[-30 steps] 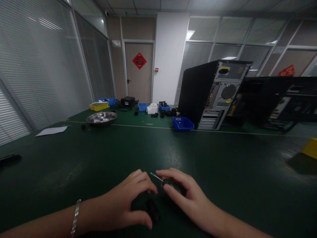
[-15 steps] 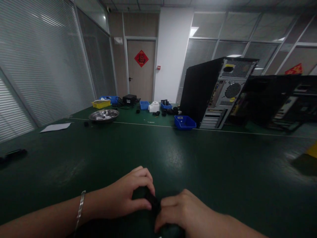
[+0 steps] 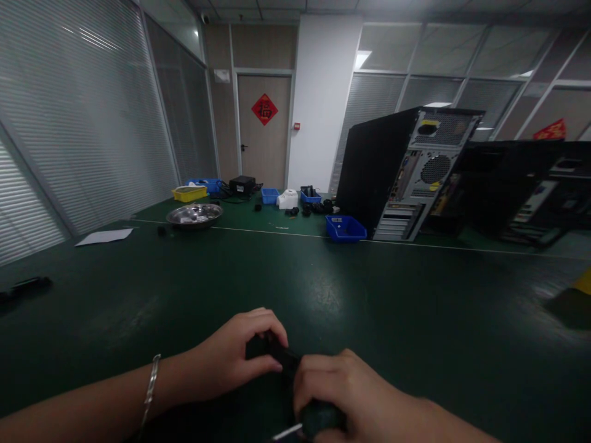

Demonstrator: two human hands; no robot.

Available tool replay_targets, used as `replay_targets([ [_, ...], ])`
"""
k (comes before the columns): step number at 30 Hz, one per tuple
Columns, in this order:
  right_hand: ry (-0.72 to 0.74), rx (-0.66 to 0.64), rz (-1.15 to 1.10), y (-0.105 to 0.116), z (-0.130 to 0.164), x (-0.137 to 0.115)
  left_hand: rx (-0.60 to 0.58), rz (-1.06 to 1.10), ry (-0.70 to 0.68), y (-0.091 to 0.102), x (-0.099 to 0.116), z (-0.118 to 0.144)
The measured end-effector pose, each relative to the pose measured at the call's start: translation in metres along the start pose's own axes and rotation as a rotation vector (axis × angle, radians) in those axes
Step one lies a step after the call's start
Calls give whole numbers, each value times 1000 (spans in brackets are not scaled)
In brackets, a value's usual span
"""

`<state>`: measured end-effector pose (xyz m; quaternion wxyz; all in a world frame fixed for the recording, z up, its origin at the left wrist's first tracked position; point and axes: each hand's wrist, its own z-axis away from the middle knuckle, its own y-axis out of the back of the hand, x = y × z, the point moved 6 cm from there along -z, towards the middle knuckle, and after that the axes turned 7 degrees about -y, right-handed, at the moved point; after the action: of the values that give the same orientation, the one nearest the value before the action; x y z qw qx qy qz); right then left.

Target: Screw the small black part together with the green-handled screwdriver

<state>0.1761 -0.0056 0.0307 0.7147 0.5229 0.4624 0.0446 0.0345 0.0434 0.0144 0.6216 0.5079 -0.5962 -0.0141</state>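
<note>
Near the bottom centre, my left hand (image 3: 244,344) pinches a small black part (image 3: 287,358) between thumb and fingers; its exact kind is too dark to make out. My right hand (image 3: 348,384) is closed beside it, its fingertips meeting the right end of the black part. In that same right hand lies a screwdriver (image 3: 322,416) with a dark, rounded handle. Its bright metal shaft points down and left, and the palm hides the rest of the handle. Both hands are low over the green table (image 3: 194,289).
A blue bin (image 3: 345,228) stands beside a black computer tower (image 3: 378,172). Farther left are a metal bowl (image 3: 194,215), a yellow tray (image 3: 189,194) and white paper (image 3: 104,237). A dark object (image 3: 28,285) lies at the left edge. Small black parts and a white housing (image 3: 287,199) sit at the back.
My right hand has turned slightly, bringing more of the screwdriver's shaft into view. My left fingers and the black part have shifted only a little.
</note>
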Motion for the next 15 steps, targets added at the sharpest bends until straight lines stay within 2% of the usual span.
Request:
replay_targets([
  [4, -36, 227, -238, 13, -1, 8, 38, 139, 24, 0, -5, -1],
  [7, -120, 365, -391, 18, -3, 21, 50, 420, 74, -4, -7, -2],
  [10, -239, 347, -588, 12, -7, 34, 45, 739, 125, -12, -5, -4],
  [11, -274, 300, -689, 7, -9, 37, 44, 810, 142, -14, -4, -5],
  [15, -251, 268, -874, 2, -13, 38, 68, 932, 171, -20, -4, -7],
])
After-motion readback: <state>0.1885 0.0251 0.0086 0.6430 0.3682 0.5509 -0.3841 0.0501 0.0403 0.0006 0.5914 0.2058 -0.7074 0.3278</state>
